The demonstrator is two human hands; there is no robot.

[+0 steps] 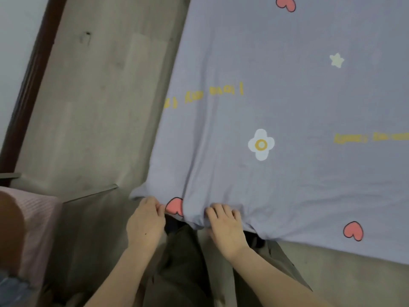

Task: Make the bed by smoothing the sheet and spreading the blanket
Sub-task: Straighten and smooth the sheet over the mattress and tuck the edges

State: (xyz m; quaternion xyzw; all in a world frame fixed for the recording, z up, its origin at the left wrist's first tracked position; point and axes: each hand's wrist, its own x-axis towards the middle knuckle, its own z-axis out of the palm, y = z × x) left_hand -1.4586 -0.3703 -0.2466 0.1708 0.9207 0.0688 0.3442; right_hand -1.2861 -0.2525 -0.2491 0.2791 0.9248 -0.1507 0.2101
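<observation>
Both hands pinching sheet edge

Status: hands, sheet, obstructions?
Gripping near edge of sheet: left hand, right hand. Sheet mostly flat, bunched between hands. Pink ribbed fabric off left, apart from sheet.

The forearms are seen bare throughout. Dark olive-brown trousers are worn, loose and creased. A small dark speck is seen on the back of the left hand.
</observation>
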